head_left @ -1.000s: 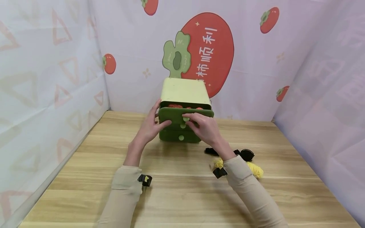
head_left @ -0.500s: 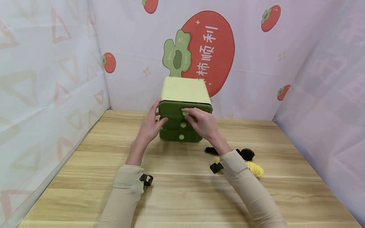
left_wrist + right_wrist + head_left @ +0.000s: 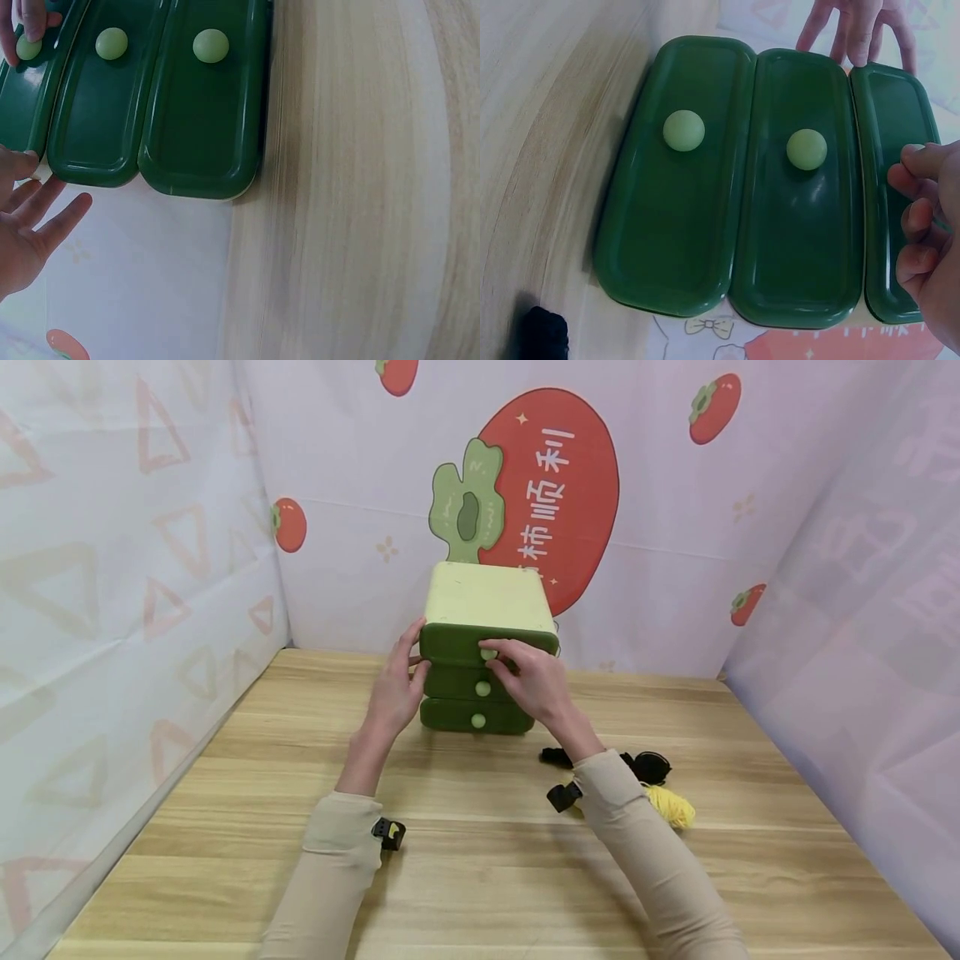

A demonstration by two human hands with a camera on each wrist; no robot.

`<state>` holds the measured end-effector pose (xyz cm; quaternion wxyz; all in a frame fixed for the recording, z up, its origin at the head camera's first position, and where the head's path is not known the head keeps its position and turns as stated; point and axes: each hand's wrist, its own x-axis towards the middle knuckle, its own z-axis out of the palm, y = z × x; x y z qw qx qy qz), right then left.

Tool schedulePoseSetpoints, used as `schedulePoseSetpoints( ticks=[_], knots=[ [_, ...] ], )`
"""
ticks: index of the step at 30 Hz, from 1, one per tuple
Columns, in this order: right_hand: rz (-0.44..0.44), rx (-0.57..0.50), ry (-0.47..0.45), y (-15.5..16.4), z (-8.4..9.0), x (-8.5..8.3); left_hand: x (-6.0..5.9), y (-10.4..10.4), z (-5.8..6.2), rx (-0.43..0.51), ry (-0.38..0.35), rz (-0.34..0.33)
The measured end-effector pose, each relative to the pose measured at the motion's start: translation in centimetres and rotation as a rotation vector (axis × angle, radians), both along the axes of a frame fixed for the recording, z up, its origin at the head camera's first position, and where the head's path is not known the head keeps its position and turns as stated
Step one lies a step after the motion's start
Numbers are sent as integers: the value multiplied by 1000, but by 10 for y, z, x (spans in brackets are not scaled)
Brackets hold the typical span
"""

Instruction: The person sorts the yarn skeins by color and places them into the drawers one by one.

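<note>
Head view: my right hand [image 3: 536, 683] pinches pale knob [image 3: 488, 654] on top drawer [image 3: 480, 645] of drawer box [image 3: 483, 647], pale-green shell, three dark-green fronts flush. Left hand [image 3: 396, 689], fingers loose and straight, touches box's left edge.

Left wrist: open fingers [image 3: 30, 225] just beside top drawer's end.

Right wrist: curled fingers [image 3: 919, 217] over top drawer; black yarn [image 3: 538, 335] near bottom drawer [image 3: 675, 176].

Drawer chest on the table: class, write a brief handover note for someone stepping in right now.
Left hand: fingers straight, steadying the left side of the drawer chest.
Right hand: fingertips on the top drawer at its pale knob.
Done: all three drawers sit flush, closed.
Things: black and yellow yarn lies on the table by the right forearm.
Left: probably the yarn, still outside the chest.
</note>
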<state>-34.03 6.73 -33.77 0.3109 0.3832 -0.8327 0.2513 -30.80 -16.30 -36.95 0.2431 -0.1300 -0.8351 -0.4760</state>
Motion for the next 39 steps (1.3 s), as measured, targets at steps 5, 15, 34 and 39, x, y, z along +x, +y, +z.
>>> schedulePoseSetpoints(
  ticks=[5,15,34,39],
  knots=[
    [-14,-17,-38,-1,-1,-2,-1,1,-1,4,12,1],
    [83,-43,-17,-1,-10,3,-2,-1,-3,-33,-5,1],
    [13,80,-215,4,-34,3,2,-10,-1,-249,25,-89],
    [-24,115,-258,6,-38,0,0,-11,-2,-225,-20,-112]
  ],
)
